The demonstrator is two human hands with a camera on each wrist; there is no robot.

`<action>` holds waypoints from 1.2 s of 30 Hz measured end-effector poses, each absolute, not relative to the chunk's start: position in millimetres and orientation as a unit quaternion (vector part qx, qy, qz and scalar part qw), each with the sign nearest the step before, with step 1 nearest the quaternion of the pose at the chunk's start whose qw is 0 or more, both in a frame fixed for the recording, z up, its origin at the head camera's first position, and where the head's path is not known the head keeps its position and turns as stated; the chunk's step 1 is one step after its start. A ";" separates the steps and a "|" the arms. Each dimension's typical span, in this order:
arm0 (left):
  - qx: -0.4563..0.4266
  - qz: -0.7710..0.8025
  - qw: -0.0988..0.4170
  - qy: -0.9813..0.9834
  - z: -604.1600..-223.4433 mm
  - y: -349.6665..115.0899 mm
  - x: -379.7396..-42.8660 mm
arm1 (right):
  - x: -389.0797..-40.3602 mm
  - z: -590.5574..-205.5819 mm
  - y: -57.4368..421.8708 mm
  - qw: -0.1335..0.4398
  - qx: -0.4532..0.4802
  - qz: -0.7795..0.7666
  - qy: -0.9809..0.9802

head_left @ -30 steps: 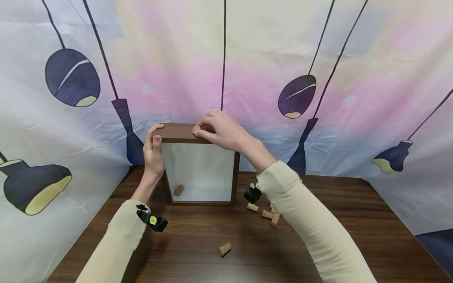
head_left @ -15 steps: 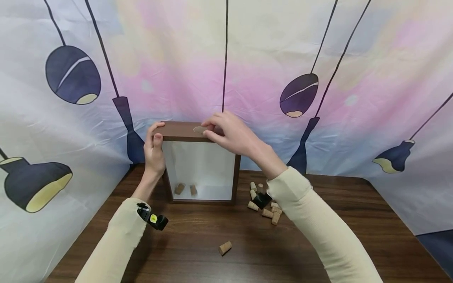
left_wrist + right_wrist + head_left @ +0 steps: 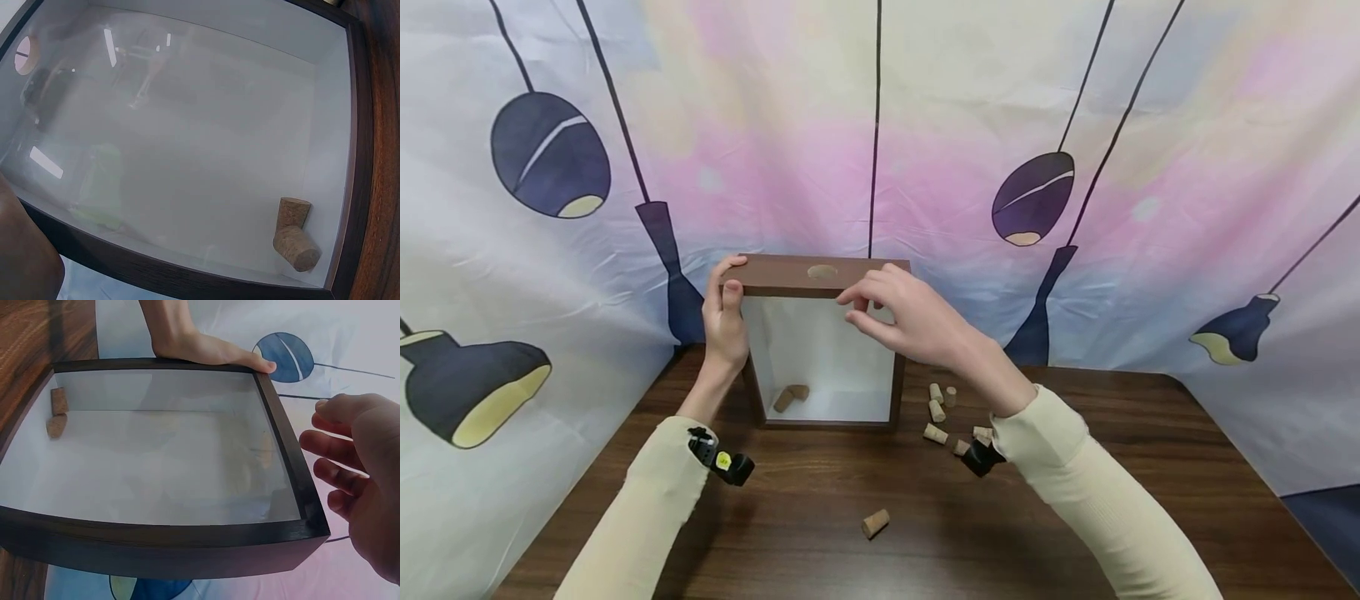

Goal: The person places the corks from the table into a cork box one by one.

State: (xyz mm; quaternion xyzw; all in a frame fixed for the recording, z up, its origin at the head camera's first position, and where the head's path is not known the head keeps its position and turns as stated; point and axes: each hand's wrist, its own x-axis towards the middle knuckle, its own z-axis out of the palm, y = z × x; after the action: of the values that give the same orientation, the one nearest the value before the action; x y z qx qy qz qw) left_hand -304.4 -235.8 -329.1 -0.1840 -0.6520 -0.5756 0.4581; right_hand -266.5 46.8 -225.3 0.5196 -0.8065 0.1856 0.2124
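Corks (image 3: 296, 247), grainy stubby cylinders, inside brown-framed box (image 3: 777, 275), left hand (image 3: 724, 323) gripping it, right hand (image 3: 912, 318) with fingers apart

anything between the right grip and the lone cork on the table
Nothing visible. The right grip is raised near the box; the lone cork lies on the table in the foreground, and the cork cluster sits off to the right of that path.

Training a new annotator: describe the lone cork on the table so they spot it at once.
In the head view, find the brown-framed box on the dark wooden table. Go straight down the picture from its right half to a tan cork lying on its side. Unlike the two corks inside the box and the cork group at right, it lies alone.
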 end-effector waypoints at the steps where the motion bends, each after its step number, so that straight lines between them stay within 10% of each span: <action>1: -0.185 -0.576 0.457 -0.652 -328.6 -235.6 -304.2 | -265.3 -226.7 48.2 0.209 0.519 0.187 -0.807; 17: -0.189 -0.575 0.456 -0.653 -317.1 -226.8 -289.8 | -265.6 -266.3 63.9 0.188 0.550 0.186 -0.792; 36: -0.184 -0.578 0.453 -0.653 -327.2 -233.4 -299.4 | -266.4 -327.4 74.0 0.035 0.598 0.153 -0.786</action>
State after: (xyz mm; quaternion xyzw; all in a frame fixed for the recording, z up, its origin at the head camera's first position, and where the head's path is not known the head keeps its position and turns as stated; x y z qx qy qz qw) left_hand -299.4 -233.4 -327.2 -0.1837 -0.6530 -0.5781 0.4534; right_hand -266.4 74.0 -327.4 0.5975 -0.7863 0.1535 0.0351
